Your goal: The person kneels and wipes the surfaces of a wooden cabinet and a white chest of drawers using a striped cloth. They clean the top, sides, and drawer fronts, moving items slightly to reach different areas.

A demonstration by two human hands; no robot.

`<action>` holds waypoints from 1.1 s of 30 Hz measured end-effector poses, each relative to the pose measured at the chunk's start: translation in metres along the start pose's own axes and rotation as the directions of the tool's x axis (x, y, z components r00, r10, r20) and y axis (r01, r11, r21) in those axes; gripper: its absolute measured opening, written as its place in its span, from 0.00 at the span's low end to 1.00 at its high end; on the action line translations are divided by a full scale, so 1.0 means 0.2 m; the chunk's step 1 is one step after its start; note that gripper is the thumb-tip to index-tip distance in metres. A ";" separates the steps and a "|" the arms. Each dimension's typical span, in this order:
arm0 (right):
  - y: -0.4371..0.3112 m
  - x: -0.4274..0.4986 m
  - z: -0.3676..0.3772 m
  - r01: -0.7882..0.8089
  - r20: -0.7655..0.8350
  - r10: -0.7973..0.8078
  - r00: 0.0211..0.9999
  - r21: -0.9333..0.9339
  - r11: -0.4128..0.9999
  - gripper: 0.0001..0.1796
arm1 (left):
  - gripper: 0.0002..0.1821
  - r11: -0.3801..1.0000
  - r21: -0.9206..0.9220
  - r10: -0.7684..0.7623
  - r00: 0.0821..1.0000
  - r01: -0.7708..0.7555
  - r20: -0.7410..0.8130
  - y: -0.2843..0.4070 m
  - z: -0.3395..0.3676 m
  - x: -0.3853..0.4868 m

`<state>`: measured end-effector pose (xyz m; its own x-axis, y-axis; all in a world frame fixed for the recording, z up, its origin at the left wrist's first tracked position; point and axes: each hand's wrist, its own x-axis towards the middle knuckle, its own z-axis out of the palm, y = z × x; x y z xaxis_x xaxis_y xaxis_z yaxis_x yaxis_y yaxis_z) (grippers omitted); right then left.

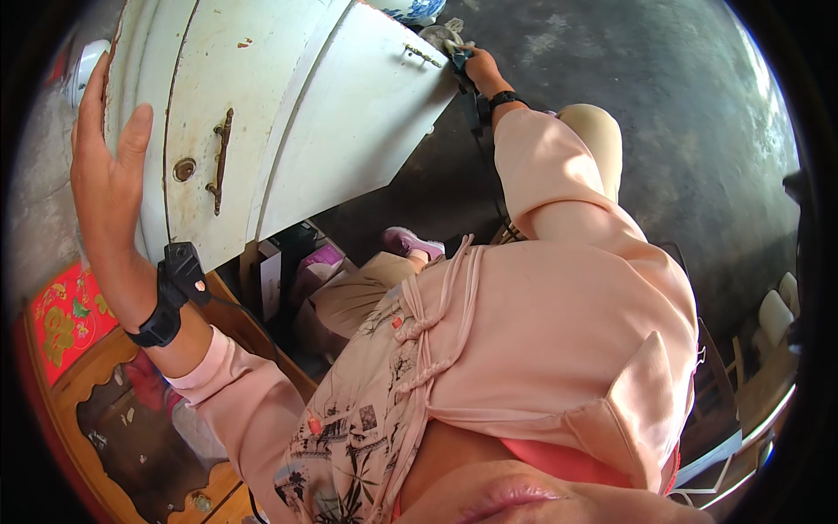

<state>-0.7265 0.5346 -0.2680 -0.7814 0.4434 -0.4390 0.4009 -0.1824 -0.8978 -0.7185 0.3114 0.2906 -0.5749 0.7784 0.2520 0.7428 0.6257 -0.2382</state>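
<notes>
A white painted cabinet with worn paint stands before me. Its front has a metal bar handle and a round lock. My left hand rests flat along the cabinet's left edge, thumb apart from the fingers, holding nothing. At the far corner of a white panel, which juts out from the cabinet, my right hand grips what looks like a greyish cloth. The fingers are partly hidden by dark gear. Close to that hand is the panel's small metal handle.
A blue-and-white porcelain vessel stands beyond the panel. Boxes sit low beneath the cabinet front. At lower left is a wooden piece of furniture with a red decorated sheet. Black cables run from both wrists. Dark concrete floor lies right.
</notes>
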 end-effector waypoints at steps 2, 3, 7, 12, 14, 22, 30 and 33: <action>0.09 0.02 0.04 -0.064 -0.139 0.054 0.989 -0.072 0.995 0.18 | 0.32 1.000 -0.007 -0.015 1.000 0.016 0.006 0.01 0.00 0.00; 0.13 0.00 0.06 -0.120 -0.189 0.113 0.976 -0.028 0.992 0.20 | 0.32 0.999 -0.015 -0.031 0.999 0.031 0.011 0.02 -0.01 0.00; 0.16 -0.06 0.11 -0.315 -0.224 0.335 0.915 0.120 0.941 0.22 | 0.32 0.998 -0.036 -0.053 0.998 0.054 0.016 0.04 -0.01 0.00; 0.13 -0.12 0.19 -0.530 0.061 0.589 0.806 0.515 0.673 0.17 | 0.32 0.997 -0.070 -0.044 0.999 0.045 0.008 0.04 -0.01 0.01; 0.18 -0.15 0.19 -0.076 0.154 0.155 0.976 -0.427 0.901 0.12 | 0.31 0.997 -0.051 -0.057 0.998 0.058 0.013 0.04 -0.02 0.01; 0.29 -0.18 0.48 -0.222 -0.176 0.223 0.959 0.026 0.975 0.25 | 0.32 0.997 -0.009 -0.071 0.997 0.071 -0.014 0.02 0.00 0.00; -0.24 -0.72 0.42 0.130 -0.249 -0.183 0.951 -0.216 0.968 0.22 | 0.31 0.998 0.051 -0.040 0.999 0.041 -0.029 -0.01 0.02 0.00; -0.35 -0.88 0.41 0.268 -0.242 -0.323 0.915 -0.234 0.934 0.28 | 0.32 0.996 0.079 -0.027 0.999 0.030 -0.041 -0.02 0.03 0.00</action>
<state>-0.6560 0.3963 -0.1306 -0.7287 0.6770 -0.1030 0.2771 0.1540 -0.9484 -0.7235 0.3102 0.2863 -0.5804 0.7585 0.2963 0.6957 0.6510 -0.3038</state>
